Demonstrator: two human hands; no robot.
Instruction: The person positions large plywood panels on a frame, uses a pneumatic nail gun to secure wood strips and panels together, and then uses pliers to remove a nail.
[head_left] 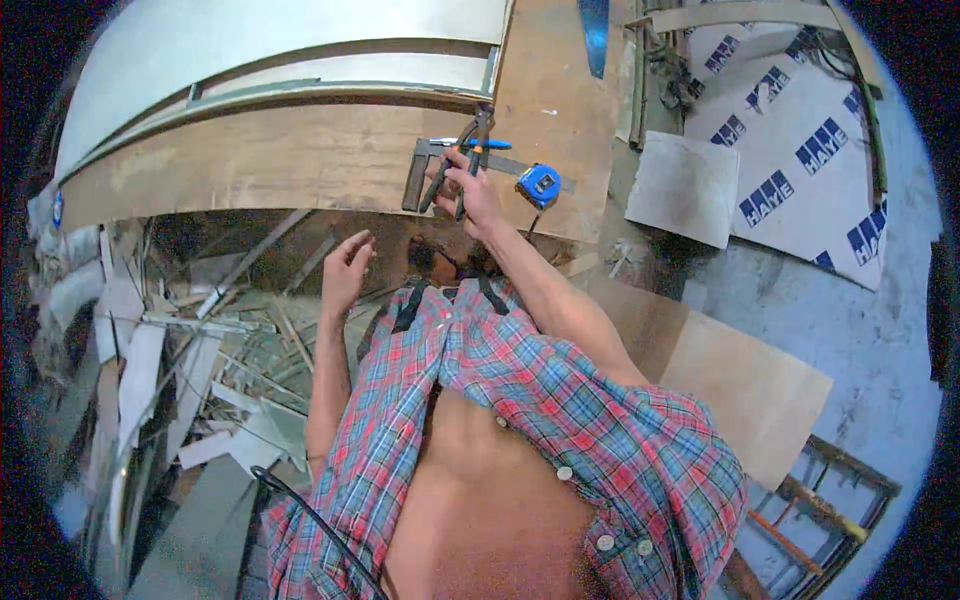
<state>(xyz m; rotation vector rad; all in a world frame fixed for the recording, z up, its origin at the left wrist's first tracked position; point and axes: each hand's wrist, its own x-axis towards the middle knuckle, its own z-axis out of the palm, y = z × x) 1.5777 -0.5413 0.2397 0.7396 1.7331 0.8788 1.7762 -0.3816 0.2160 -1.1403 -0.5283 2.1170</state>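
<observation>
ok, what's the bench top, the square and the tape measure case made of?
Bench top: looks like plywood, bare and scuffed, brown grain showing. Square: probably metal, dull grey, straight flat arms. Tape measure: apparently blue plastic case, slight sheen. Right hand grips dark-handled pliers; handle material unclear.

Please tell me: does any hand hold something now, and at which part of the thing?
The right hand holds a plier-like tool by its two long handles, over the wooden bench. The left hand is open and holds nothing.
</observation>
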